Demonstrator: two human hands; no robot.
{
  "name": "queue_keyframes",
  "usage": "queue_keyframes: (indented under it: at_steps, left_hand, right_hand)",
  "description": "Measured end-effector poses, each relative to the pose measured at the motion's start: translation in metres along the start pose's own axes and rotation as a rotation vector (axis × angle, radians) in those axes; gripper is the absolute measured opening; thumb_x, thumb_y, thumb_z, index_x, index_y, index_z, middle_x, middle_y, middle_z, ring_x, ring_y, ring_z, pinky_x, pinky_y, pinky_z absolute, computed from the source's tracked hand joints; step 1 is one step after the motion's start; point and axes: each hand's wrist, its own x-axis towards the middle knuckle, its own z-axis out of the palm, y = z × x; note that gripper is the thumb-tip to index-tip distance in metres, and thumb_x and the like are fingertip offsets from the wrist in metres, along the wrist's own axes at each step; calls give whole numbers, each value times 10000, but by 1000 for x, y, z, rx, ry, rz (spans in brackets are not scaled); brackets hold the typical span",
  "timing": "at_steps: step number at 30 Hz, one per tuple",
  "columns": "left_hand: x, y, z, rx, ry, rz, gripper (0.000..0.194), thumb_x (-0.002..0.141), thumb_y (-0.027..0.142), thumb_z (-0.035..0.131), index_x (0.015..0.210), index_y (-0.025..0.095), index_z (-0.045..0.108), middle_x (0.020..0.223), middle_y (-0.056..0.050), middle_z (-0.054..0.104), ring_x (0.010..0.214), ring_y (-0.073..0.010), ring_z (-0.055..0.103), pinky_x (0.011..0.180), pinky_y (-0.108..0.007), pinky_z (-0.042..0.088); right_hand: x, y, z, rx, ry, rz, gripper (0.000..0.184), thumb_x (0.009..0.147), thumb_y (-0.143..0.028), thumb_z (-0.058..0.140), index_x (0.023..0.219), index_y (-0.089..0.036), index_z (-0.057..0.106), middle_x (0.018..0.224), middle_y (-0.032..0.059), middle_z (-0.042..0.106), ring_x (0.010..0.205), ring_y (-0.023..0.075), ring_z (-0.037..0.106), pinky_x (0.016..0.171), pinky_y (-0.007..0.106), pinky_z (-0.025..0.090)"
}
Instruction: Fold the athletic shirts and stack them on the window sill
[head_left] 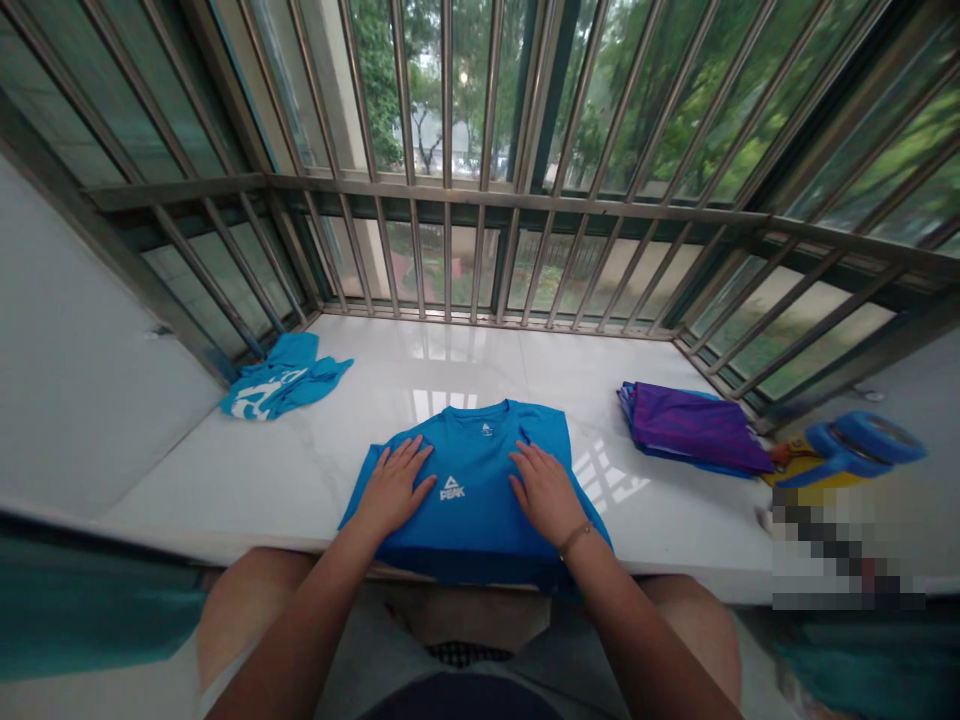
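A blue T-shirt point(480, 520) with a white PEAK logo lies spread on the white sill, its neckline toward the window and its lower part hanging over the front edge. My left hand point(397, 485) rests flat on the shirt's left side, fingers stretched out. On the right side, below the shoulder, my right hand point(544, 490) lies on the fabric with its fingers extended. A thin bracelet circles my right wrist. Neither hand grips the cloth.
A crumpled light-blue garment point(285, 380) with white print lies at the left. To the right is a stack of folded purple and blue clothes point(690, 425), beside a blue-and-yellow container point(840, 450). Metal window bars point(480, 200) enclose the sill point(450, 350). A pixelated patch hides the lower right.
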Motion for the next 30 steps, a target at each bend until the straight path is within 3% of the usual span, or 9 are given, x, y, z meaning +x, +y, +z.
queue_keyframes:
  at_steps: [3,5,10,14,18,20,22,26,30]
  left_hand:
    - [-7,-25,-5,18,4,-36,599,1093,523,482,1640,284,528,1765,-89,412,1633,-332,387,1352,-623,232]
    - [-10,-44,-10,26,-5,-60,592,1094,527,471,1630,285,542,1765,-88,412,1629,-334,395,1344,-631,246]
    - [-6,-75,-20,21,-14,-51,551,1094,488,450,1598,307,580,1746,-73,450,1631,-327,393,1341,-631,252]
    - [1,-80,-21,20,-22,-22,558,1094,490,445,1606,307,568,1751,-64,443,1633,-316,389,1347,-617,242]
    - [3,-81,-20,12,-30,-16,564,1093,503,438,1604,299,565,1752,-70,443,1634,-318,386,1347,-625,232]
    - [3,-82,-19,7,-19,-22,558,1088,506,445,1585,290,579,1743,-76,461,1625,-315,401,1350,-609,234]
    - [3,-83,-18,6,5,-29,559,1081,512,451,1557,258,597,1730,-99,480,1606,-320,430,1347,-592,251]
    - [2,-79,-22,85,120,-187,626,1081,500,400,1524,98,583,1640,-234,549,1519,-366,520,1286,-563,360]
    - [-4,-78,-35,238,183,-484,679,1080,548,385,1501,48,566,1423,-277,683,1312,-414,651,1086,-530,521]
  right_hand:
    - [16,16,11,-82,-94,119,474,1090,-323,498,1540,-216,605,1685,159,510,1561,359,441,1246,597,359]
    - [16,29,11,-110,-86,184,450,1083,-295,499,1506,-216,630,1657,169,533,1502,344,501,1190,531,421]
    - [-10,72,0,-38,-9,346,334,1001,-155,475,1197,-169,745,1240,157,731,1128,256,683,983,341,484]
    - [-47,117,-9,180,112,665,281,971,-255,503,1109,-186,738,1085,114,765,972,241,697,888,324,485]
    - [-76,139,-15,134,374,919,401,937,-309,495,1232,-122,693,1158,210,736,1039,323,682,890,398,501]
    - [-78,128,-15,67,495,803,451,953,-306,466,1287,-75,661,1214,254,706,1113,350,661,982,443,499]
    - [-69,101,-10,41,494,560,439,997,-303,427,1284,-76,669,1233,253,708,1177,352,648,1084,475,476]
    - [-29,29,13,54,245,128,500,1069,-284,397,1505,-153,605,1510,182,650,1451,316,545,1251,511,376]
    - [12,-10,41,-16,-74,139,651,1084,-388,470,1712,-233,400,1790,109,359,1664,358,268,1322,621,225]
